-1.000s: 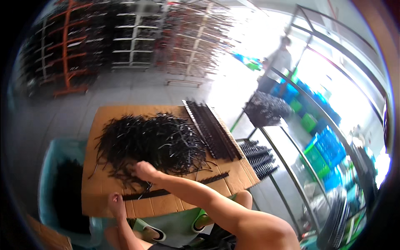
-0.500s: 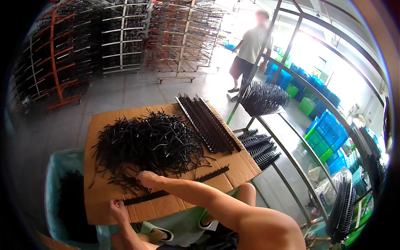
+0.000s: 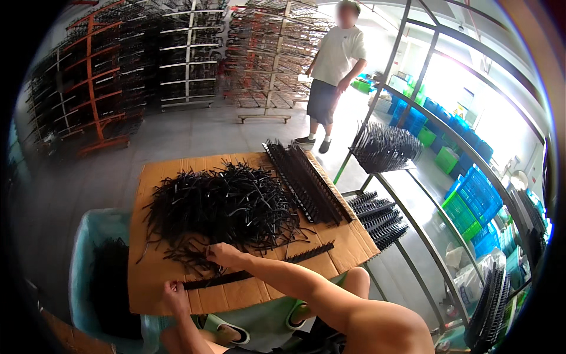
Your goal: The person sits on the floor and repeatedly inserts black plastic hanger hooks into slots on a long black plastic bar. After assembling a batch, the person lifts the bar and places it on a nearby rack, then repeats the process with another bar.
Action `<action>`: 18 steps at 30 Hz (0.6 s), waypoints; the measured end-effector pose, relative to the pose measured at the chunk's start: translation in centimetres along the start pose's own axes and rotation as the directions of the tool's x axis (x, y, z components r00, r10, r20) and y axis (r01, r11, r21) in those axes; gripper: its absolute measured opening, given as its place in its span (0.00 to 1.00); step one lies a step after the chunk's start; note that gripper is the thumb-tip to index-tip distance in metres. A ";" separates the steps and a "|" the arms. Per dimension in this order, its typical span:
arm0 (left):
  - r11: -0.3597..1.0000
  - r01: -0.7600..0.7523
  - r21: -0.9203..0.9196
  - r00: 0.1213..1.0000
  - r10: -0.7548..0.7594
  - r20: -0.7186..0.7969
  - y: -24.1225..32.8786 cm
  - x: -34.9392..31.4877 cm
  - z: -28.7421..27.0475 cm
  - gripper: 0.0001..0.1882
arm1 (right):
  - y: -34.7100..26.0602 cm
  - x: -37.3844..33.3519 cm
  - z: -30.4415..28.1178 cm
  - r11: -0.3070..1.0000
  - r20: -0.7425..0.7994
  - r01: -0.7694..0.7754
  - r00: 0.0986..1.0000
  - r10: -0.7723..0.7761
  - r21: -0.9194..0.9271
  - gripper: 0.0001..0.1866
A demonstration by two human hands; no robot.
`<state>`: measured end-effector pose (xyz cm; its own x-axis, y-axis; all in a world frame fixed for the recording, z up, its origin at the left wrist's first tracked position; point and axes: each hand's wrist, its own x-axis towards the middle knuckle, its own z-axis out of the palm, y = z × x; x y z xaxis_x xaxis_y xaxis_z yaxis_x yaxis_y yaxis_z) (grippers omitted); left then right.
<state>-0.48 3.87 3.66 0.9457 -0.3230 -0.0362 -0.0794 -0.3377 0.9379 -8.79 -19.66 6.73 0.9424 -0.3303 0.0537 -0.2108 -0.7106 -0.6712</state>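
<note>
My left hand [image 3: 177, 298] pinches the left end of a long, narrow black strip [image 3: 217, 280] lying along the near side of a cardboard sheet [image 3: 150, 298]. Small teeth stand up along the strip's right part [image 3: 312, 252], and my right forearm crosses over its middle. Just above the strip, my right hand [image 3: 225, 255] is closed at the near edge of a tangled heap of thin black pieces [image 3: 227, 203]. Several loose pieces [image 3: 187, 252] lie beside its fingertips. Whatever those fingers hold is too small to make out.
Toothed black strips [image 3: 306, 183] lie at the sheet's far right. A teal bin [image 3: 79, 265] with black pieces stands at left. To the right, a metal rack [image 3: 407, 233] carries more strips. A person [image 3: 337, 65] stands beyond the table; blue crates [image 3: 480, 192] and hanging racks [image 3: 91, 82] are behind.
The whole view has shifted, moving the table slightly right and down. The person beyond has stepped leftward and nearer. Both my hands stay at nearly the same spots over the cardboard.
</note>
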 end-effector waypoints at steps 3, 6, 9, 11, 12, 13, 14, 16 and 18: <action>0.997 -0.078 -0.018 0.994 0.077 -0.072 -1.9 0.9 -0.2 0.12 | -0.5 0.8 0.8 0.997 0.097 0.077 0.992 -0.075 -0.015 0.12; 0.927 -0.288 0.240 0.905 0.345 -0.250 -1.0 -0.4 0.0 0.18 | -0.2 0.4 2.4 0.979 0.149 0.115 0.985 -0.090 -0.166 0.11; 0.840 -0.497 0.217 0.785 0.542 -0.300 5.7 -2.0 -0.7 0.13 | 0.4 0.5 2.5 0.957 0.187 0.165 0.975 -0.122 -0.238 0.13; 0.815 -0.578 0.041 0.796 0.574 -0.192 10.7 -3.3 -1.8 0.08 | 0.1 0.6 2.3 0.995 0.167 0.095 0.982 -0.090 -0.025 0.14; 0.785 -0.617 -0.048 0.783 0.607 -0.141 13.8 -4.6 -2.2 0.06 | -0.8 0.4 1.3 0.994 0.177 0.056 0.982 -0.071 0.090 0.14; 0.798 -0.553 -0.240 0.827 0.560 -0.045 16.6 -6.4 -2.0 0.06 | -0.4 -0.2 0.8 0.997 0.135 0.022 0.990 -0.032 0.075 0.15; 0.787 -0.456 -0.415 0.851 0.523 0.055 18.7 -7.8 -1.4 0.06 | 0.2 -0.8 0.6 0.998 0.093 -0.010 0.996 0.004 0.065 0.16; 0.657 -0.357 -0.664 0.770 0.609 0.190 23.1 -10.5 0.2 0.06 | 5.5 -1.8 0.8 0.983 0.010 0.097 0.995 -0.100 0.155 0.16; 0.484 -0.319 -0.815 0.581 0.779 0.235 26.8 -12.3 -0.8 0.06 | -1.4 -2.9 0.4 0.991 -0.002 -0.118 0.993 0.118 -0.065 0.16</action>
<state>-13.98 -0.55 29.49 0.4135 -0.6590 0.6283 -0.0835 0.6597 0.7469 -11.10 -17.44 7.21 0.9103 -0.4131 -0.0242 -0.3368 -0.7057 -0.6233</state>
